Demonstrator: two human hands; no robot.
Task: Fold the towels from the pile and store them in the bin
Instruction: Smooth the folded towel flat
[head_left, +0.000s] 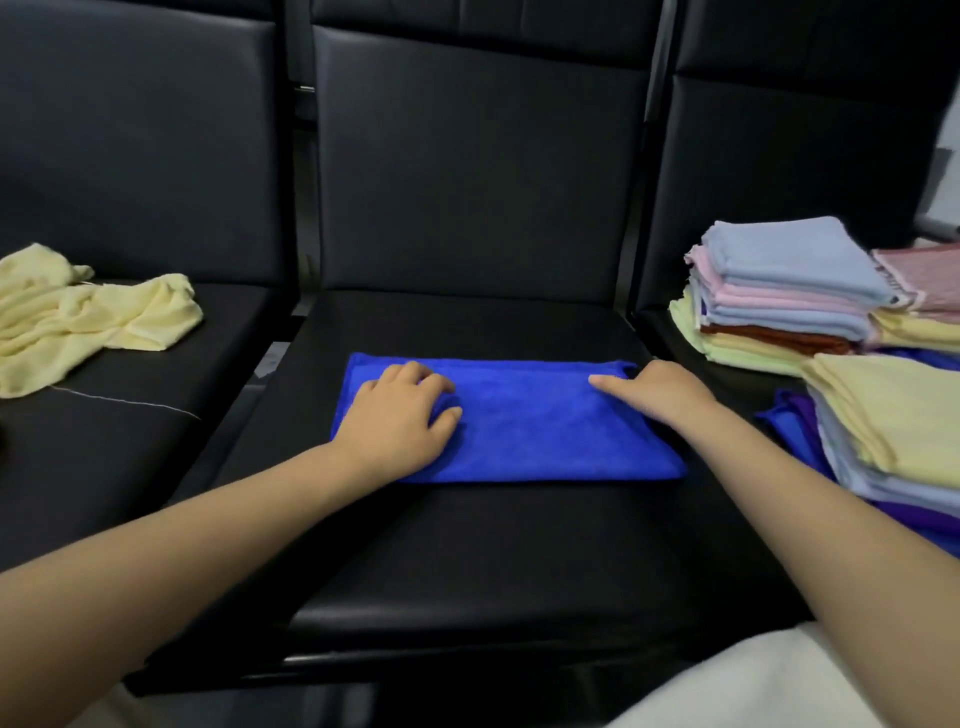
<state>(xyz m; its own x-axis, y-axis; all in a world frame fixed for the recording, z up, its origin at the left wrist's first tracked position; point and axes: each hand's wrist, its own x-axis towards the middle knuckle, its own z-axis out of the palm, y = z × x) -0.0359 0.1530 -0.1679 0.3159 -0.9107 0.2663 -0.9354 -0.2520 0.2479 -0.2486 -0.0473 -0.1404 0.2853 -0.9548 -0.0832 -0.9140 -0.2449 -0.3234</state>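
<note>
Dim, soft indoor light; faint sheen on the black padded leather seat (467, 587); wide-angle bending at the edges; the picture slightly soft throughout, blurrier toward the corners.

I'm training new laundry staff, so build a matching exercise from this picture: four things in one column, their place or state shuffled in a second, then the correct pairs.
Things:
1. blue towel
2. pale yellow towel
3. folded stacks
4. left hand

Place or state:
A. crumpled on the left seat
B. piled on the right seat
C. folded flat on the middle seat
D. fingers curled on blue cloth

Pairs: 1-C, 2-A, 3-B, 4-D
</note>
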